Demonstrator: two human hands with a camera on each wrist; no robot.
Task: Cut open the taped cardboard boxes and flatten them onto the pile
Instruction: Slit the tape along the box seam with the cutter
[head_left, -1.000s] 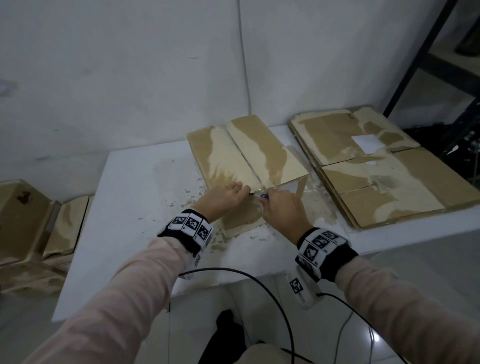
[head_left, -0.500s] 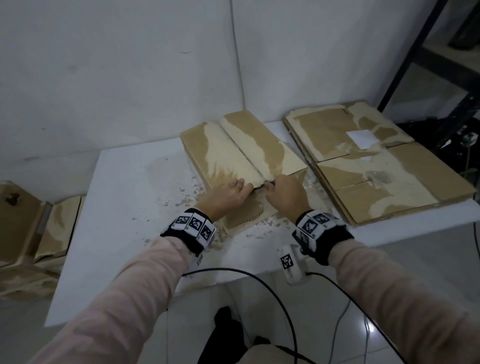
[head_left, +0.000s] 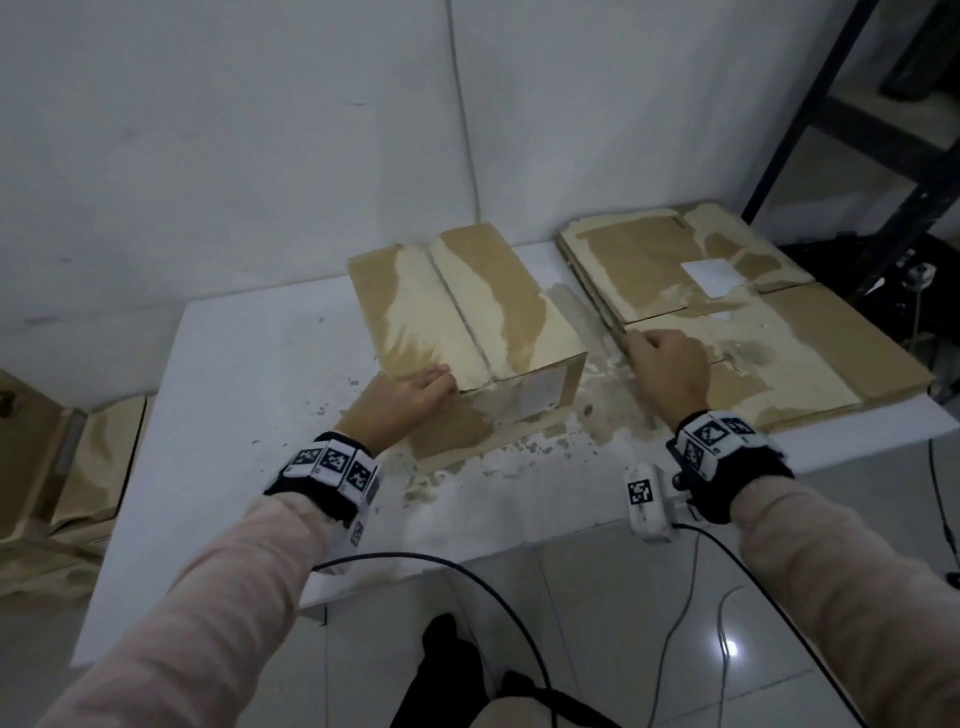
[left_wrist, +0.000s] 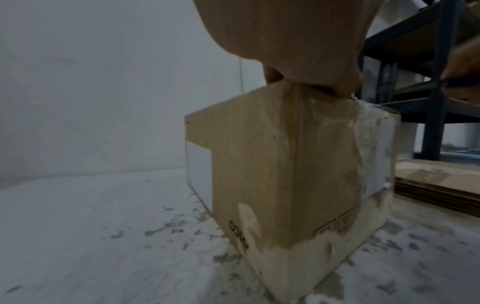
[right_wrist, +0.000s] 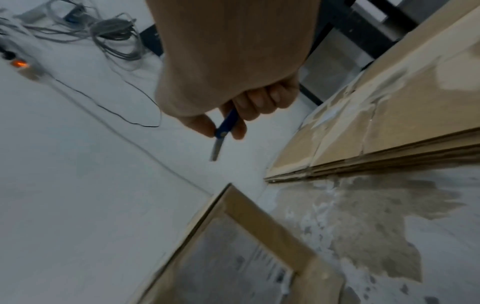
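I have the cardboard box (head_left: 467, 332) standing near the middle of the white table (head_left: 249, 395), a little toward the far edge, with its top flaps lying shut along the centre seam. My left hand (head_left: 410, 397) rests on the near top edge of the box, at the left of the seam — in the left wrist view the fingertips (left_wrist: 342, 88) seem curled onto that edge where the crumpled tape (left_wrist: 369, 127) runs down the front, so I read it as a light grip on the rim and not a flat press. My right hand (head_left: 667, 369) is away from the box, above the near left corner of the pile of flattened boxes (head_left: 831, 353) at the right end of the table. Its fingers are closed around a small blue cutter (right_wrist: 224, 131), and the grey blade points down and away from the palm.

I judge that the top seam is already cut, because a dark line shows between the flaps; whether the tape on the front face is fully parted I cannot tell. To do this step well I would put the cutter down first, on bare table beside the pile, with the blade turned away from both hands. Then I would lift the two flaps with both hands, and check the bottom seam before I press — if that tape holds, the box will buckle and not fold flat.
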